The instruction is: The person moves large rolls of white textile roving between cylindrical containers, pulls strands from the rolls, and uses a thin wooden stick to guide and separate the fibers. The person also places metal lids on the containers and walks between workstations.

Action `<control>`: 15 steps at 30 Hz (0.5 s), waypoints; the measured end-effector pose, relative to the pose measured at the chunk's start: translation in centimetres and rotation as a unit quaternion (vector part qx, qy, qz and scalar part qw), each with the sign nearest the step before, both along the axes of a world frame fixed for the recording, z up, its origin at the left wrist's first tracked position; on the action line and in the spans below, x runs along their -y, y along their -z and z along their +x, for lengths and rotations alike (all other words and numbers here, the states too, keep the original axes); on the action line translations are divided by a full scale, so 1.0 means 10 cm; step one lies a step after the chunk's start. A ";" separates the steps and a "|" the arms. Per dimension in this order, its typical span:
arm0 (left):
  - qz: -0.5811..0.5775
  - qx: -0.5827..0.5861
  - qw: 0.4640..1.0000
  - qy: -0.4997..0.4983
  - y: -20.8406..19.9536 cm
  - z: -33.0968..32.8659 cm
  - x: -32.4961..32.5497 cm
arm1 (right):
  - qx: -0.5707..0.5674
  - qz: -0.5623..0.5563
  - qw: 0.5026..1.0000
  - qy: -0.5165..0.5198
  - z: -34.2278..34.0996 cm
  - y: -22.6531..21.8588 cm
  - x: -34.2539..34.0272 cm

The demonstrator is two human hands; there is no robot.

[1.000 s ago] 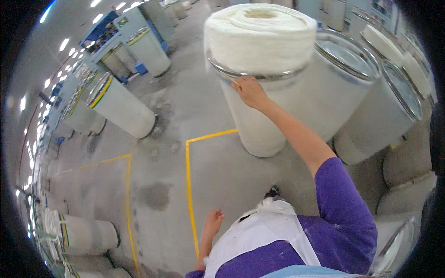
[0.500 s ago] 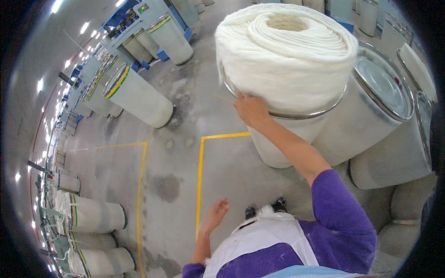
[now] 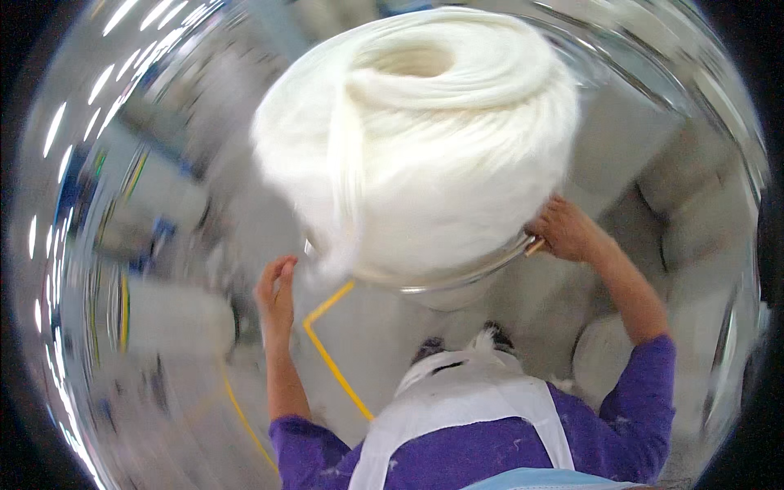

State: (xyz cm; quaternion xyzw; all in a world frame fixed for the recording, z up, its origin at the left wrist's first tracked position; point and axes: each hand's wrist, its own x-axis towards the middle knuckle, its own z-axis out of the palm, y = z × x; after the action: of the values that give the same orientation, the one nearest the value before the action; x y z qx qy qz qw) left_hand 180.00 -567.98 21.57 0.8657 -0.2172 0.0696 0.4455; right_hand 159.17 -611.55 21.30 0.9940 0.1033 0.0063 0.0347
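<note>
A tall off-white can with a shiny metal rim (image 3: 425, 287) stands in front of me. Thick coils of white fibre sliver (image 3: 465, 188) rise well above it, round a central hole. One flat bundle of sliver strands (image 3: 347, 163) hangs down the near left side. My right hand (image 3: 567, 230) is closed at the right of the rim, with a thin tan stick (image 3: 535, 247) poking out of its fingers. Whether it also grips the rim is hidden. My left hand (image 3: 276, 294) is raised beside the hanging strands, fingers stretched and apart from them, apparently holding nothing.
More cans with metal rims (image 3: 645, 69) crowd the right side. Blurred pale cans (image 3: 175, 314) stand at the left. A yellow floor line (image 3: 335, 359) bends beside the can, near my feet (image 3: 498, 335).
My right hand has gone from the rim's left side to its right. My left hand has risen towards the can. The view has turned, and sliver strands now hang over the near side.
</note>
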 end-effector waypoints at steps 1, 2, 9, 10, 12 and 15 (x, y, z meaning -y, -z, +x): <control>-0.021 0.042 0.997 0.067 0.03 0.26 0.02 | -0.009 -0.017 1.000 0.014 -0.13 -0.05 0.08; 0.014 0.029 0.993 0.114 0.12 0.49 0.00 | 0.007 -0.004 1.000 0.005 -0.25 -0.07 0.09; 0.333 0.130 0.919 0.167 2.04 1.41 -0.40 | -0.065 0.049 0.994 0.078 -1.08 -0.22 -0.52; 0.305 0.111 0.929 0.175 2.17 1.44 -0.44 | -0.048 0.052 0.994 0.078 -1.18 -0.20 -0.63; 0.252 0.087 0.944 0.194 2.24 1.46 -0.41 | -0.050 0.066 0.990 0.118 -1.42 -0.16 -0.84; 0.191 0.076 0.948 0.245 2.01 1.35 -0.22 | -0.064 0.061 0.984 0.155 -1.82 -0.15 -1.10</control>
State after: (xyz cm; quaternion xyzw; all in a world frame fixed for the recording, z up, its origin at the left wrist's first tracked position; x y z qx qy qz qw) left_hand 193.45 -565.80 1.45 0.8468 -0.4648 -0.0189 0.2578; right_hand 140.93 -600.55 22.80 0.9966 -0.0510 -0.0566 -0.0319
